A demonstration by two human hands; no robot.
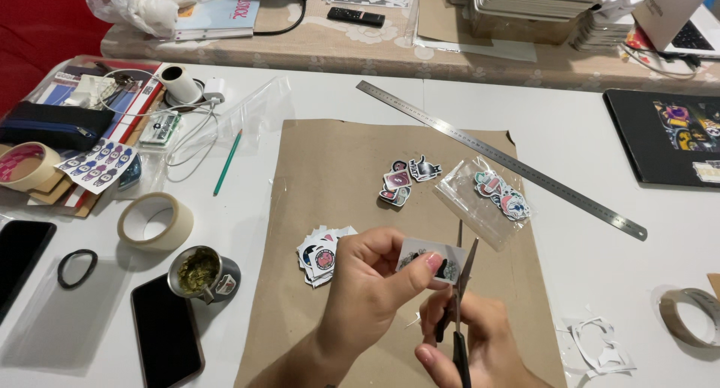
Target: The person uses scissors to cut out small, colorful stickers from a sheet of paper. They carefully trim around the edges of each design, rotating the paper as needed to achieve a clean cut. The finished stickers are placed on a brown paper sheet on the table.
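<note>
While the left hand (371,283) pinches a small sticker sheet (431,259) at lower centre over the brown paper (330,170), the right hand (480,343) grips scissors (461,298), blades parted around the sheet's edge.

Both forearms are bare, with no sleeves in sight. The left hand (371,283) has a pink-polished thumbnail, and the right hand (480,343) shows the same pink polish on one nail. No rings or bracelets show.
</note>
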